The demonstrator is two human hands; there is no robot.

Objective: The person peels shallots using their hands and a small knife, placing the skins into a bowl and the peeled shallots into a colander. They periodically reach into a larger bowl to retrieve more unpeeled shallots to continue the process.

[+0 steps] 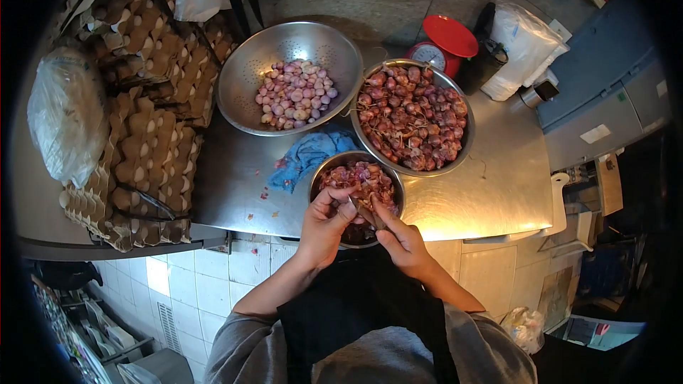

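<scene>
Both of my hands meet over a small steel bowl [314,186] filled with reddish shallot skins [366,174]. My left hand [329,226] is closed in a pinch, thumb against fingers. Whatever it grips is mostly hidden; a pale bit shows at the fingertips. My right hand [404,243] is closed around what looks like a small knife [368,213], its blade slanting toward the left fingertips. Behind the bowl to the right, a larger steel bowl [467,144] holds unpeeled red shallots [413,114]. A steel colander [238,92] at the back left contains peeled shallots [295,92].
A blue cloth [307,156] lies crumpled left of the small bowl, with skin scraps nearby on the steel table [238,195]. Stacked egg trays [153,163] and a plastic bag [67,114] stand left. A red scale [451,35] and white bags [523,46] are at the back right.
</scene>
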